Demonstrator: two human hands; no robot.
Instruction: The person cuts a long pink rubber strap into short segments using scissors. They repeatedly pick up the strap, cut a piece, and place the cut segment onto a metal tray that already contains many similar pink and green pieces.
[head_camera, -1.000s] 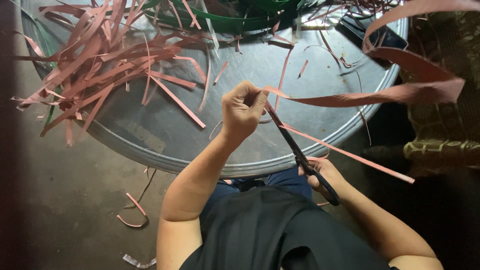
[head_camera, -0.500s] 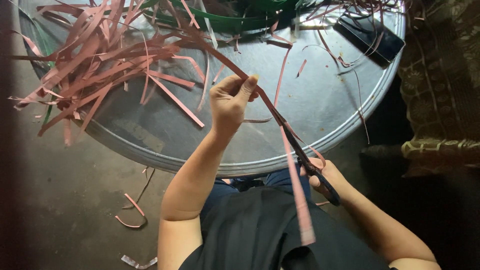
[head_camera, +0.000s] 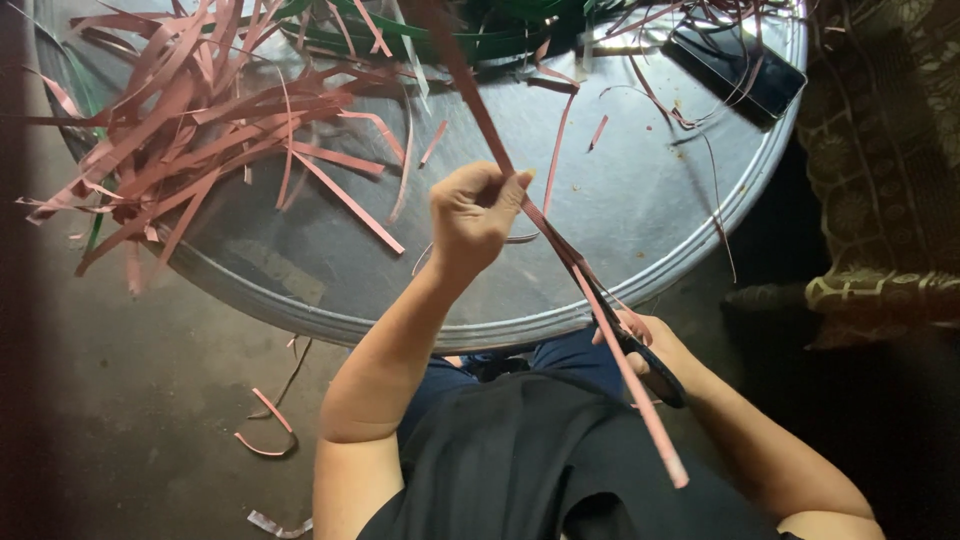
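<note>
While the person sat close against the round metal table (head_camera: 640, 270), the right hand (head_camera: 640, 345) lay nearest the body, just past the rim, its fingers clenched through the dark handles of a pair of scissors (head_camera: 610, 315). The blades pointed up and away along a long pink strip (head_camera: 560, 250), which ran from a loose end over the lap, past the scissors, and on toward the far side of the table. Blades and strip overlapped, but whether the blades were closed on it could not be told.

Slightly farther out, over the table, the left hand (head_camera: 475, 215) was fisted, fingers grasping the same pink strip above the scissors and holding it taut.

Judging by how things lay, the slitting was well along. A thick heap of narrow pink slivers (head_camera: 190, 130) covered the far left of the table, with single pieces scattered toward the middle. Several offcuts (head_camera: 265, 430) lay on the floor (head_camera: 120, 420) at the left. The strip in hand appeared only partly cut along its length.

At the far edge sat a tangle of green strips (head_camera: 400, 30), seemingly wider and still whole, so likely work remaining. A dark flat phone-like slab (head_camera: 735, 70) rested at the far right, near patterned cloth (head_camera: 880, 170) beside the table.
</note>
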